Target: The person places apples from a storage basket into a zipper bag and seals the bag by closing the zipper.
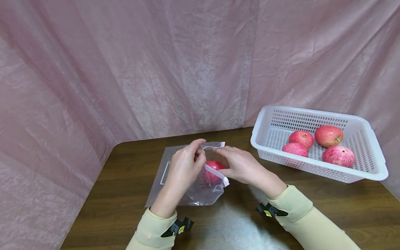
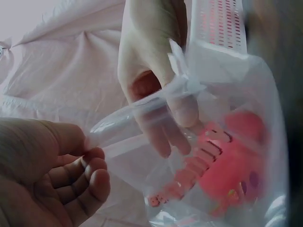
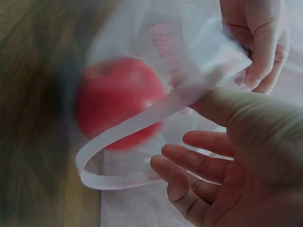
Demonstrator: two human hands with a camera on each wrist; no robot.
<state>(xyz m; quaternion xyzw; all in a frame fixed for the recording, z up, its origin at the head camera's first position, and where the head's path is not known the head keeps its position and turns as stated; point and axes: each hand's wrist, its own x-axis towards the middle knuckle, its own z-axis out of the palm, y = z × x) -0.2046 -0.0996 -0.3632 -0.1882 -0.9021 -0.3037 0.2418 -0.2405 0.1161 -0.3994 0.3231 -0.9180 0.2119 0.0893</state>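
In the head view, the left hand (image 1: 184,165) pinches the edge of a clear plastic bag (image 1: 195,198) on the wooden table (image 1: 125,180); the right hand (image 1: 242,165) is at its mouth. A red apple (image 1: 216,164) sits inside. To the right, a white basket (image 1: 315,111) holds four apples (image 1: 328,134). In the left wrist view, thumb and fingertips grip the rim. In the right wrist view, the right hand's fingers are loosely spread, holding nothing.

Head cam: above table (image 1: 125,194), facing forward and down, widest; basket (image 1: 312,162) at 3 o'clock. Wrist cams: close on bag (image 1: 197,190); left faces right hand (image 2: 154,61) at 12, right faces left hand (image 3: 262,38) at 2. Both share apple (image 3: 118,92).
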